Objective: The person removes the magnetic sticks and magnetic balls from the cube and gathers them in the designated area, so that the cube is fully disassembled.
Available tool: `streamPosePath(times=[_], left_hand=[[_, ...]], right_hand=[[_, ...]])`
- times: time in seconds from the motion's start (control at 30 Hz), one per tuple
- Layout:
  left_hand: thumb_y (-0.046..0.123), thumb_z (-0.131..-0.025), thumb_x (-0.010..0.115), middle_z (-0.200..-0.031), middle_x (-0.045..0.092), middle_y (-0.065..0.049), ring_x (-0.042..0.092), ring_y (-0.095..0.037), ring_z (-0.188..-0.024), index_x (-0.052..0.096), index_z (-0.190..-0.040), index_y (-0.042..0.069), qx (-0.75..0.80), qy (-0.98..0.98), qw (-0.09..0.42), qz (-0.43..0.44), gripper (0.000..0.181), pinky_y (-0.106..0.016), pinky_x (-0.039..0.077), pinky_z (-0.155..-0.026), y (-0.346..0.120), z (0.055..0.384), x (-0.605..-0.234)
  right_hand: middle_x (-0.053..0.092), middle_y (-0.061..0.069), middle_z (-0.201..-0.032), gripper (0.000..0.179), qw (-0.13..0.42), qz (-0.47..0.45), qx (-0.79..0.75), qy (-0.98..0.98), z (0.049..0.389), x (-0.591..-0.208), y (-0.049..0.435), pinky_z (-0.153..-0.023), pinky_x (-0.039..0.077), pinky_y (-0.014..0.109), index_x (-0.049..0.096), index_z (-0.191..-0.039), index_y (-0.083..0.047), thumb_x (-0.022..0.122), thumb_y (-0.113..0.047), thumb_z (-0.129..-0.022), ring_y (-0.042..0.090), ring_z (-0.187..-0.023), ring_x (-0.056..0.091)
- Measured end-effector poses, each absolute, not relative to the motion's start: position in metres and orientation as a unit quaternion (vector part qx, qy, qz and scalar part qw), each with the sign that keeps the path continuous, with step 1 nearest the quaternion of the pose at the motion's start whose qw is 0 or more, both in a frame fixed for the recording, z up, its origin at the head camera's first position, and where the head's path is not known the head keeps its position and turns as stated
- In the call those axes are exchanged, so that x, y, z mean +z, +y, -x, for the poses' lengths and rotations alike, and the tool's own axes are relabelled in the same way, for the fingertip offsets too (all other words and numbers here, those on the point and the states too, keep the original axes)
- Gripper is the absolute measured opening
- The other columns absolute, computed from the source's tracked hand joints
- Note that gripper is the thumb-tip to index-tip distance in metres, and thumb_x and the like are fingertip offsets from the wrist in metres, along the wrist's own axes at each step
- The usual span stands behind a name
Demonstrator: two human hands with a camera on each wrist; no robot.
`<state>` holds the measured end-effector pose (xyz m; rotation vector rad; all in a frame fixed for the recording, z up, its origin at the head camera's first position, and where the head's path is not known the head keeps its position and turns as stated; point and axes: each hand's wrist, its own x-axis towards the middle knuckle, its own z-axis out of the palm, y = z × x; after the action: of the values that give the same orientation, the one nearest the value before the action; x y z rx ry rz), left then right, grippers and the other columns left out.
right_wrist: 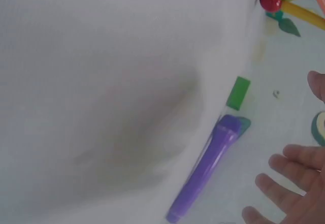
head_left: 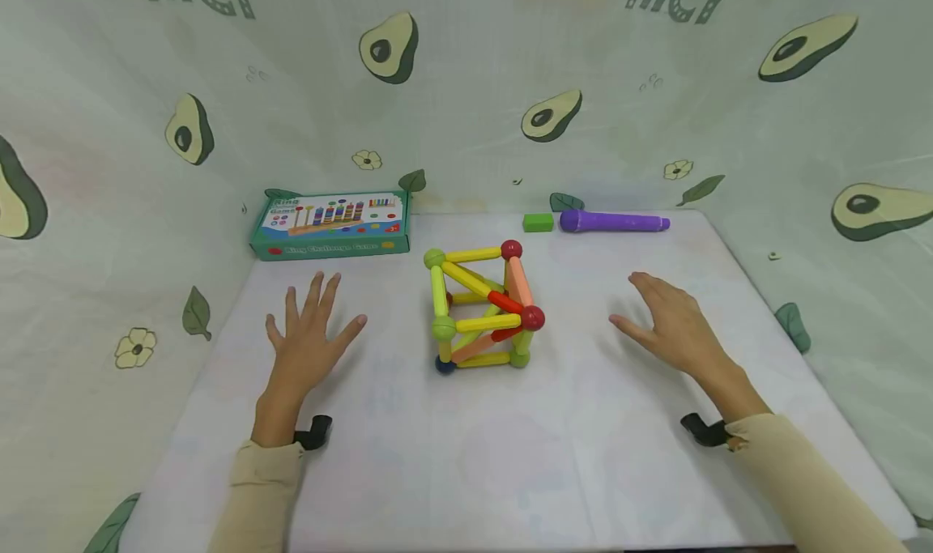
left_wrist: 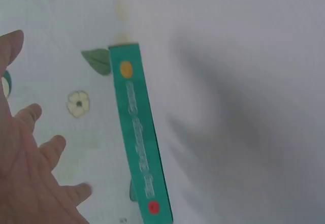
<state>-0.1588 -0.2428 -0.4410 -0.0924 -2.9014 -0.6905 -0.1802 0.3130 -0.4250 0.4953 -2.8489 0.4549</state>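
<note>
A cube-like frame of rods and balls (head_left: 479, 324) stands mid-table in the head view, built from yellow, green, red and salmon rods with red, green and dark blue balls at its corners. To its left my left hand (head_left: 309, 346) hovers with fingers spread, holding nothing. My right hand (head_left: 674, 322) is held out on the other side, thumb apart from the straight fingers, also holding nothing. Both hands are apart from the frame and cast shadows on the table. In the right wrist view, one red ball (right_wrist: 270, 1) of the frame shows at the top right.
A green ring game box (head_left: 331, 227) lies at the back left of the white table (head_left: 466, 472). Near the back edge are a small green block (head_left: 538, 223) and a purple tube-shaped stick (head_left: 615, 222). An avocado-print cloth (head_left: 466, 108) hangs behind.
</note>
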Motion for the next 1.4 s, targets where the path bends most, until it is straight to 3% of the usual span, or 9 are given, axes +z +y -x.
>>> streamPosePath(times=[0.13, 0.23, 0.43, 0.57, 0.77, 0.9, 1.1, 1.4], left_hand=[[0.062, -0.096, 0.052, -0.165, 0.017, -0.007, 0.015, -0.043, -0.148, 0.015, -0.161, 0.032, -0.287, -0.949, 0.114, 0.059, 0.081, -0.074, 0.009, -0.108, -0.220, 0.163, -0.440], [0.056, -0.097, 0.055, -0.164, 0.023, -0.004, 0.023, -0.035, -0.147, 0.020, -0.160, 0.035, -0.338, -0.929, 0.128, 0.081, 0.075, -0.068, 0.021, -0.110, -0.204, 0.166, -0.436], [0.037, -0.100, 0.059, -0.161, 0.026, 0.008, 0.043, -0.025, -0.131, 0.027, -0.157, 0.039, -0.434, -0.878, 0.147, 0.140, 0.065, -0.051, 0.047, -0.095, -0.174, 0.164, -0.425], [0.034, -0.099, 0.061, -0.155, 0.033, 0.005, 0.050, -0.021, -0.116, 0.033, -0.156, 0.033, -0.454, -0.858, 0.159, 0.180, 0.063, -0.045, 0.049, -0.089, -0.155, 0.160, -0.422], [0.028, -0.095, 0.068, -0.119, 0.054, -0.002, 0.052, -0.016, -0.092, 0.047, -0.148, 0.028, -0.461, -0.842, 0.171, 0.222, 0.057, -0.038, 0.049, -0.081, -0.138, 0.154, -0.425], [0.023, -0.091, 0.073, -0.106, 0.061, -0.001, 0.055, -0.017, -0.088, 0.056, -0.141, 0.022, -0.465, -0.830, 0.188, 0.242, 0.053, -0.038, 0.051, -0.078, -0.135, 0.152, -0.432], [0.023, -0.088, 0.077, -0.106, 0.063, -0.003, 0.056, -0.020, -0.088, 0.060, -0.135, 0.017, -0.461, -0.824, 0.206, 0.256, 0.050, -0.036, 0.050, -0.077, -0.133, 0.152, -0.441], [0.036, -0.083, 0.079, -0.118, 0.061, -0.003, 0.056, -0.018, -0.103, 0.065, -0.130, 0.016, -0.369, -0.851, 0.274, 0.253, 0.052, -0.033, 0.050, -0.078, -0.120, 0.146, -0.429]], right_hand=[[0.048, 0.022, -0.145, 0.072, 0.117, -0.187, 0.185, -0.958, 0.175, -0.426, 0.294, -0.106, 0.030, 0.064, 0.046, -0.145, -0.001, 0.070, -0.044, -0.092, 0.044, -0.133, 0.043], [0.050, 0.018, -0.145, 0.068, 0.121, -0.195, 0.213, -0.950, 0.172, -0.424, 0.283, -0.106, 0.031, 0.064, 0.049, -0.144, -0.004, 0.072, -0.040, -0.091, 0.041, -0.133, 0.043], [0.050, 0.012, -0.146, 0.064, 0.113, -0.205, 0.263, -0.936, 0.168, -0.417, 0.259, -0.107, 0.031, 0.063, 0.049, -0.144, -0.010, 0.073, -0.038, -0.092, 0.036, -0.135, 0.042], [0.052, 0.009, -0.143, 0.062, 0.112, -0.210, 0.291, -0.927, 0.164, -0.407, 0.243, -0.105, 0.037, 0.062, 0.050, -0.144, -0.011, 0.074, -0.034, -0.091, 0.032, -0.132, 0.046], [0.058, 0.002, -0.133, 0.060, 0.138, -0.237, 0.316, -0.908, 0.156, -0.394, 0.222, -0.096, 0.049, 0.053, 0.053, -0.140, -0.015, 0.079, -0.025, -0.087, 0.021, -0.121, 0.053], [0.059, 0.000, -0.130, 0.059, 0.141, -0.269, 0.325, -0.896, 0.152, -0.390, 0.211, -0.093, 0.052, 0.047, 0.054, -0.139, -0.016, 0.079, -0.024, -0.087, 0.018, -0.116, 0.056], [0.059, -0.001, -0.130, 0.058, 0.143, -0.287, 0.321, -0.891, 0.149, -0.390, 0.201, -0.089, 0.053, 0.045, 0.055, -0.138, -0.016, 0.080, -0.023, -0.086, 0.017, -0.112, 0.057], [0.058, -0.002, -0.131, 0.056, 0.140, -0.302, 0.310, -0.891, 0.150, -0.392, 0.191, -0.087, 0.055, 0.042, 0.057, -0.136, -0.014, 0.080, -0.024, -0.086, 0.018, -0.109, 0.059]])
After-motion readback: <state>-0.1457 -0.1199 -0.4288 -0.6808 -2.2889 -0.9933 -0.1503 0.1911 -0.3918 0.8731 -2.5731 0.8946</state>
